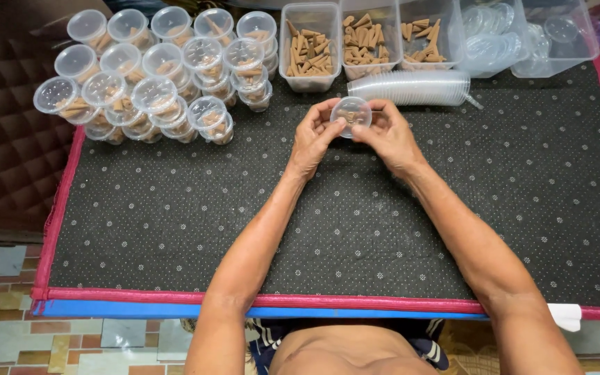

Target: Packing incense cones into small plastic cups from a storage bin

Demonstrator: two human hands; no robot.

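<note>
Small clear cup (351, 114), round lid on, a few brown cones visible inside; held just above the mat (314, 229) near its far middle. Both hands grip it: left hand (312, 139) closed on its left side, fingertips at the rim; right hand (388, 135) closed on its right side, thumb and fingers pinching the lid edge. Just behind the hands, a sleeve of nested empty cups (411, 87) lying on its side. Beyond that, three clear tubs (310, 47) of loose cones in a row, then two tubs of lids (494, 35) to the right. Far left: a stacked cluster of filled, lidded cups (154, 73). Mat is dark, dotted, red-edged.
</note>
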